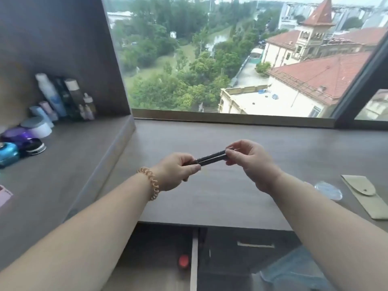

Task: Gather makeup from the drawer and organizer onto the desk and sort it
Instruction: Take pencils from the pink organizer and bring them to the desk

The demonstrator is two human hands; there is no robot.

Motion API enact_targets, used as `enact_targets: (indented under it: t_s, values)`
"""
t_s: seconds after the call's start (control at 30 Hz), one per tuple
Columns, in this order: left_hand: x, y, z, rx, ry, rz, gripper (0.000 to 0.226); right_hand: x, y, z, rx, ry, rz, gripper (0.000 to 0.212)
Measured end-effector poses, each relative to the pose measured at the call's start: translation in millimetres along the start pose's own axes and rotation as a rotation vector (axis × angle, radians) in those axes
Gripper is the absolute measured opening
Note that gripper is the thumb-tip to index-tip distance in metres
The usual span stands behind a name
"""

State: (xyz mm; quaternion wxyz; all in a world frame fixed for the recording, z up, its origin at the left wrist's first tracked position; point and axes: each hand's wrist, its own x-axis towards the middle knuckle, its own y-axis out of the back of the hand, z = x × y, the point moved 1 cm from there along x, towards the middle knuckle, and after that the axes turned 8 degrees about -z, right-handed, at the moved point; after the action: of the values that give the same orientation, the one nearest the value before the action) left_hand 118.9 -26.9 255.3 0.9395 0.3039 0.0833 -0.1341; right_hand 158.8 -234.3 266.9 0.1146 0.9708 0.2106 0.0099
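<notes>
desk (210, 198): beige pouch (363, 196), clear disc (328, 190) | shelf (63, 160): bottles (63, 97), jars (25, 139)

Desk (231, 198): grey-brown woodgrain. Pencils (212, 157): dark, near black. Wrist coil band (150, 182): amber-gold, translucent. Pouch (366, 196): pale olive-beige, plain. Round object in drawer (184, 261): red-orange. Compact (8, 154): glossy turquoise. Jar (17, 134): purple. Jar (38, 127): white, grey lid. Tall bottle (51, 95): white and blue.
</notes>
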Motion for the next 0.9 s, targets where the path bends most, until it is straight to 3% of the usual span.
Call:
enact_targets:
  t_s: [0.23, 0.37, 0.6, 0.7, 0.8, 0.9]
  values:
    - [50.8, -125.3, 79.6, 0.220, 0.024, -0.287, 0.021, -101.5, 122.6, 75.0, -0.023, -0.194, 0.016, 0.007]
    - [76.0, -198.2, 126.0, 0.320, 0.008, -0.373, 0.018, -147.0, 186.4, 96.2, -0.184, -0.237, -0.045, 0.013]
    - [112.4, -299.6, 195.8, 0.455, -0.109, -0.357, 0.010, -194.9, 288.5, 146.0, -0.445, -0.316, -0.197, 0.018]
    - [123.4, -329.5, 215.7, 0.292, -0.119, -0.265, 0.020, -205.5, 317.1, 162.0, -0.403, -0.319, -0.202, 0.018]
    - [134.2, -348.7, 222.2, -0.170, -0.026, -0.065, 0.041, -204.6, 332.9, 175.3, -0.143, -0.310, -0.082, 0.017]
    - [145.0, -378.7, 223.1, -0.350, 0.089, -0.111, 0.040, -194.0, 337.4, 191.9, 0.135, -0.343, 0.046, 0.017]
